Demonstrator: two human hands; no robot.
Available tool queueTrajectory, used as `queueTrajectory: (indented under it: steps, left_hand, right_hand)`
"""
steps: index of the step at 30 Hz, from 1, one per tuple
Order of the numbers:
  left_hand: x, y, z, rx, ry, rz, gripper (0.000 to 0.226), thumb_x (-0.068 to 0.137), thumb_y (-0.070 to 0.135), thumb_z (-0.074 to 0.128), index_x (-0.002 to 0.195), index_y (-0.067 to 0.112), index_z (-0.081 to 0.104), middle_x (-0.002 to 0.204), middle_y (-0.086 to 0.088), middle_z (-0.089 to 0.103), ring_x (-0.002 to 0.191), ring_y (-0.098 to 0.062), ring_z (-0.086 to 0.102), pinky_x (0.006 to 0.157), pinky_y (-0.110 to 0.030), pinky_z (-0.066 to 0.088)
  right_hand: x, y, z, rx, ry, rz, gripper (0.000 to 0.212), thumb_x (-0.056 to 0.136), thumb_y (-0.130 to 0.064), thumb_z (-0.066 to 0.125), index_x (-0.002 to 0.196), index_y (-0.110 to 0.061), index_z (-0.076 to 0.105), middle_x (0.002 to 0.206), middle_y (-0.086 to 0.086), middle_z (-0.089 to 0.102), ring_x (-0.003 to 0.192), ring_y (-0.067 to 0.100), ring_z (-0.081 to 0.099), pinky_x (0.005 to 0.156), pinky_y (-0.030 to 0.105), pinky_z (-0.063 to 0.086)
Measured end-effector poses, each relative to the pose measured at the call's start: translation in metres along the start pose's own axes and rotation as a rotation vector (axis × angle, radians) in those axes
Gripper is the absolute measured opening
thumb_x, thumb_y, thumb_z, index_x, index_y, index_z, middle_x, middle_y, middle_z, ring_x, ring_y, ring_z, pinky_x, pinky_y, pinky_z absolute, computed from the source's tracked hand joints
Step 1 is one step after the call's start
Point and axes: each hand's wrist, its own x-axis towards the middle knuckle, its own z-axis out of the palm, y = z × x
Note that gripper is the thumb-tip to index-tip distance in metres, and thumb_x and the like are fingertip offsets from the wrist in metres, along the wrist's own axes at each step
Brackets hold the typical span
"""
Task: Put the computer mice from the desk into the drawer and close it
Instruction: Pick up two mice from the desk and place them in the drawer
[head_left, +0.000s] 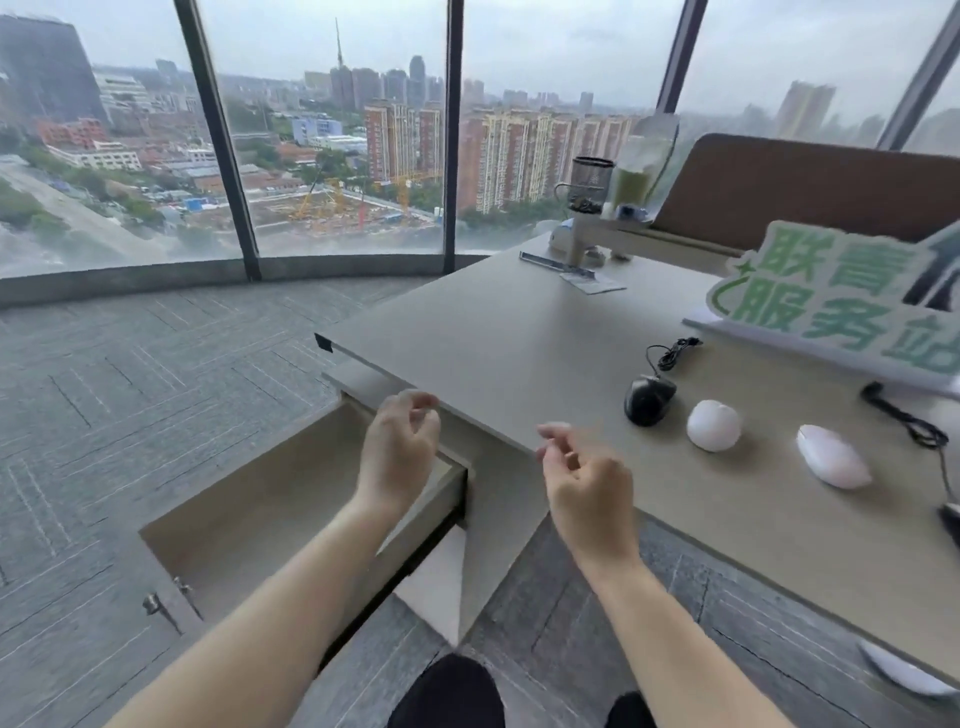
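Observation:
Three mice lie in a row on the beige desk (519, 332): a black wired mouse (648, 399), a round white mouse (713, 425) and a pale pink mouse (832, 456) farthest right. The drawer (249, 525) under the desk's left corner stands pulled out, and nothing shows inside it. My left hand (399, 447) hovers above the drawer with fingers loosely curled and holds nothing. My right hand (584, 480) hangs at the desk's near edge, left of the black mouse, fingers apart and holding nothing.
A green and white sign (831, 296) stands at the desk's right, with a black cable (909, 421) in front of it. A mesh pen cup (589, 184) and a bottle (636, 176) stand on a far shelf. Grey carpet runs to tall windows on the left.

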Motion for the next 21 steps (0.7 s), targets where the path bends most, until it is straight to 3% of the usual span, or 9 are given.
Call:
queueTrajectory:
  steps: [2,4,7,10,12,14,18,21]
  left_hand:
    - [0.011,0.036,0.052,0.003,-0.171,0.046,0.028,0.091,0.018,0.053,0.117,0.015,0.063,0.116,-0.008,0.066,0.105,-0.019,0.061,0.091,-0.030,0.047]
    - [0.019,0.067,0.102,0.033,-0.330,0.102,0.034,0.091,0.021,0.052,0.124,0.016,0.059,0.123,-0.010,0.063,0.111,-0.023,0.060,0.093,-0.034,0.049]
    - [0.031,0.098,0.166,0.137,-0.512,0.130,0.050,0.091,0.026,0.051,0.140,0.022,0.044,0.143,-0.008,0.047,0.124,-0.025,0.052,0.101,-0.033,0.042]
    - [0.044,0.110,0.217,0.213,-0.634,0.070,0.062,0.088,0.026,0.047,0.148,0.029,0.030,0.154,-0.007,0.031,0.136,-0.031,0.038,0.107,-0.036,0.035]
    - [0.052,0.111,0.242,0.337,-0.658,0.097,0.062,0.088,0.029,0.046,0.147,0.034,0.028,0.154,-0.006,0.030,0.136,-0.035,0.033,0.108,-0.041,0.035]
    - [0.058,0.111,0.259,0.464,-0.642,0.132,0.059,0.087,0.035,0.048,0.144,0.038,0.032,0.149,-0.005,0.036,0.133,-0.034,0.034,0.104,-0.043,0.038]
    - [0.061,0.111,0.274,0.604,-0.507,0.196,0.049,0.082,0.035,0.055,0.129,0.034,0.045,0.129,-0.011,0.052,0.122,-0.033,0.044,0.091,-0.040,0.040]
    - [0.062,0.109,0.268,0.589,-0.431,0.190,0.046,0.081,0.031,0.054,0.126,0.031,0.045,0.122,-0.012,0.053,0.115,-0.034,0.046,0.085,-0.037,0.038]
  right_hand:
    - [0.034,0.023,-0.037,-0.117,0.161,0.009,0.026,0.092,-0.009,0.055,0.111,-0.018,0.070,0.099,0.004,0.073,0.085,0.020,0.065,0.074,0.033,0.052]
    - [0.066,0.052,-0.068,-0.301,0.188,0.079,0.036,0.089,-0.013,0.055,0.124,-0.017,0.064,0.122,0.008,0.063,0.115,0.028,0.053,0.092,0.034,0.042]
    - [0.101,0.088,-0.101,-0.566,0.040,0.235,0.054,0.090,-0.026,0.050,0.144,-0.026,0.045,0.148,0.016,0.041,0.131,0.038,0.038,0.110,0.041,0.030]
    - [0.122,0.110,-0.119,-0.654,-0.130,0.353,0.055,0.097,-0.041,0.043,0.150,-0.040,0.031,0.163,0.010,0.017,0.138,0.040,0.030,0.115,0.044,0.025]
    - [0.130,0.120,-0.123,-0.685,-0.222,0.389,0.053,0.098,-0.051,0.038,0.150,-0.043,0.031,0.166,0.005,0.012,0.138,0.040,0.031,0.114,0.043,0.026]
    - [0.136,0.129,-0.125,-0.723,-0.248,0.394,0.050,0.097,-0.053,0.039,0.145,-0.041,0.040,0.163,0.005,0.019,0.135,0.039,0.035,0.111,0.043,0.030]
    - [0.139,0.132,-0.129,-0.814,-0.150,0.329,0.027,0.092,-0.031,0.049,0.119,-0.028,0.054,0.129,0.010,0.050,0.113,0.037,0.045,0.088,0.039,0.037]
    - [0.138,0.137,-0.132,-0.761,-0.118,0.316,0.038,0.085,-0.016,0.050,0.121,-0.024,0.053,0.122,0.011,0.055,0.106,0.038,0.047,0.086,0.038,0.038]
